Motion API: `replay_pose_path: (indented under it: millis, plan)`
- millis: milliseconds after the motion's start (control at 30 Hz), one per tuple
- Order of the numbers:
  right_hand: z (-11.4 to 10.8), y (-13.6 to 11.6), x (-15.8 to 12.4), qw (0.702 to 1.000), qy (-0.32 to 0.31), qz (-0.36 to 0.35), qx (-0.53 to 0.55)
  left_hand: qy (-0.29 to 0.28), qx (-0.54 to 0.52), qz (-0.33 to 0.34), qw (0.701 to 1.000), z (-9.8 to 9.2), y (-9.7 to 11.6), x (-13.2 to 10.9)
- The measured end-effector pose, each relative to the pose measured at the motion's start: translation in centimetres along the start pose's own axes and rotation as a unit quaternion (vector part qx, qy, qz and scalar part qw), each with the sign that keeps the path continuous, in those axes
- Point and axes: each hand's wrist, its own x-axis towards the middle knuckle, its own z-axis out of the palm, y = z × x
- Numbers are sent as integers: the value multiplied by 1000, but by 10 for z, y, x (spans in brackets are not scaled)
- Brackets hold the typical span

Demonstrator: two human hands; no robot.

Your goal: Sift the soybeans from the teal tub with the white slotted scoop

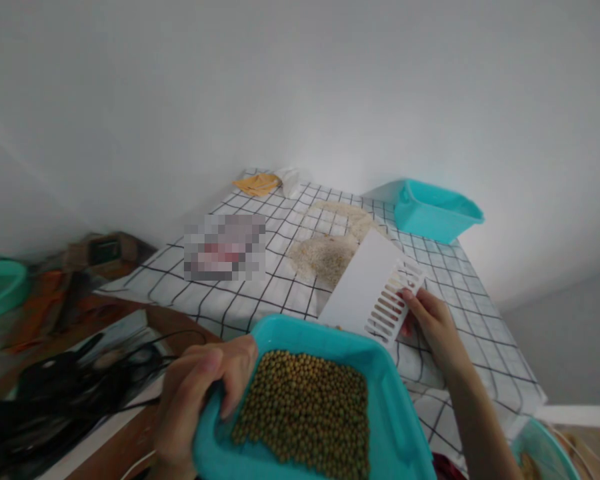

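Note:
My left hand grips the near-left rim of a turquoise tray, thumb over the edge. The tray is filled with small green-brown beans. My right hand holds a white slotted sieve tray by its slotted end, tilted over the far edge of the turquoise tray. A pile of pale grains lies on the checked cloth just behind the sieve.
A checked tablecloth covers the table. A second turquoise tub stands at the back right. An orange-yellow packet lies at the back. Black cables and clutter lie to the left. Another teal bowl is at the lower right.

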Motion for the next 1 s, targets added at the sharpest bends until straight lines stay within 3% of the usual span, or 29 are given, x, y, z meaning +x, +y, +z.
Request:
replay_pose_path:
  millis: [167, 500, 1000]
  plan:
    - [0, -1, 0, 1000, -21, -13, 12, 13, -32, 3, 999, 1, -4, -1]
    - [-1, 4, -6, 999, 21, -34, 36, 17, -39, 5, 999, 0, -6, -2]
    - [-3, 14, -10, 998, 18, -20, 65, 13, -48, 13, 999, -3, -12, -5]
